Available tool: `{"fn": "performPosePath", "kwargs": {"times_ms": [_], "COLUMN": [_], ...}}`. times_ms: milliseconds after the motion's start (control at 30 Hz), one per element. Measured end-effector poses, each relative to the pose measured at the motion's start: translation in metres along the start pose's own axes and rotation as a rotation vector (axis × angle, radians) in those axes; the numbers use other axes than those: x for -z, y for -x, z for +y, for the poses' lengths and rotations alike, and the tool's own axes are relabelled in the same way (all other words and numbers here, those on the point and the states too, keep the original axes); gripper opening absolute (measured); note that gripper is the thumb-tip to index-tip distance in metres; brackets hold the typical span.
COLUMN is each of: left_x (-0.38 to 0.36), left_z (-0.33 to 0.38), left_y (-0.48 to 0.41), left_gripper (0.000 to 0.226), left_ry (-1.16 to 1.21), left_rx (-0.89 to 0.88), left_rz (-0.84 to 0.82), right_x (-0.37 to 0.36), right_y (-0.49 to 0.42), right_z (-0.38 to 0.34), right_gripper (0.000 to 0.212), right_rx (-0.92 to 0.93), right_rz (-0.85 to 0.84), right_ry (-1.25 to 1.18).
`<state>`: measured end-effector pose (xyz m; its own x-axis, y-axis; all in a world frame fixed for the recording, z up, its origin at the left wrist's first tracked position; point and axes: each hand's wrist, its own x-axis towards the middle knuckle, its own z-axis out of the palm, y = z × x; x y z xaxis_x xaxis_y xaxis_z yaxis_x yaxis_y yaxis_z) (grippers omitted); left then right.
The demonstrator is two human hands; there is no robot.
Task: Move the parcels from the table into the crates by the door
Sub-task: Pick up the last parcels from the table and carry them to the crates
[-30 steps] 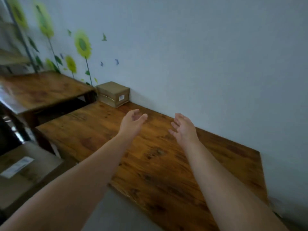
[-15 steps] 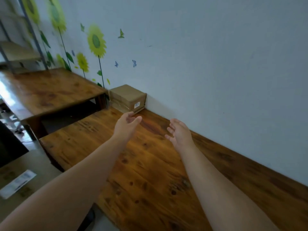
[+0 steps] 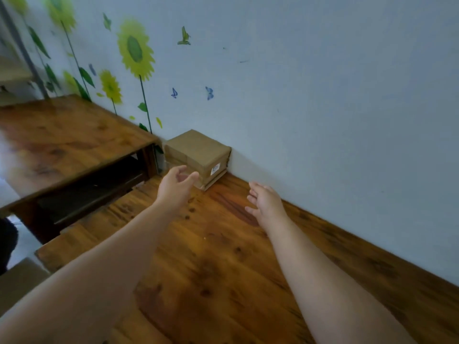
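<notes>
Hovering above the worktop (image 3: 223,256), both hands are stretched out toward a single brown parcel (image 3: 198,152) that sits near the middle of the frame, pushed into the corner where the worktop meets the pale wall (image 3: 323,95). The left hand (image 3: 177,188) is nearest it, its fingers (image 3: 181,168) loosely curved and spread wide, holding nothing. Its thumb overlaps the parcel's near lower edge in the picture, but I cannot tell whether it touches. The right hand (image 3: 264,202) is lower right of the parcel and clearly apart from it, palm turned inward, fingers (image 3: 253,187) relaxed, parted and empty.

The two palms face one another, which reads as a set-up to clasp the parcel from both sides. That makes sense for a box snug against the wall, with no room to get behind it. A small white label (image 3: 215,169) faces the right hand. A second, higher worktop (image 3: 62,137) fills the left of the frame, just beside the parcel, under sunflower stickers (image 3: 135,49). No crates or door are in view, so the carry is likely yet to come.
</notes>
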<state>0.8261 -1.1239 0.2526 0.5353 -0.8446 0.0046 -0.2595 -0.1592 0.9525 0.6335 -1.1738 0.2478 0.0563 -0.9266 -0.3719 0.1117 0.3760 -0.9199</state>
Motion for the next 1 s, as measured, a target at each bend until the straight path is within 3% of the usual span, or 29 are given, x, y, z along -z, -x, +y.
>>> {"fn": "performPosePath", "kwargs": {"times_ms": [167,500,767,1000], "left_x": [0.020,0.038,0.019,0.013], "left_z": [-0.024,-0.082,-0.103,-0.102], "left_y": [-0.109,-0.291,-0.332,-0.312], "left_gripper": [0.052,0.059,0.071,0.048], "left_ry": [-0.098,-0.196,-0.117,-0.072], "left_rx": [-0.009,0.045,0.186,0.161], "left_rz": [-0.094,-0.154,-0.316,-0.302], "right_x": [-0.069,-0.169,-0.181,-0.173], "right_y": [-0.059,-0.171,-0.203,-0.189], "right_z": [0.005,0.023,0.026,0.031], "right_gripper": [0.044,0.068,0.064,0.060], "right_rx": [-0.027,-0.079,-0.173,-0.121], "right_rz": [0.097,0.342,0.320,0.339], "right_ry": [0.021,0.231,0.257,0.191]}}
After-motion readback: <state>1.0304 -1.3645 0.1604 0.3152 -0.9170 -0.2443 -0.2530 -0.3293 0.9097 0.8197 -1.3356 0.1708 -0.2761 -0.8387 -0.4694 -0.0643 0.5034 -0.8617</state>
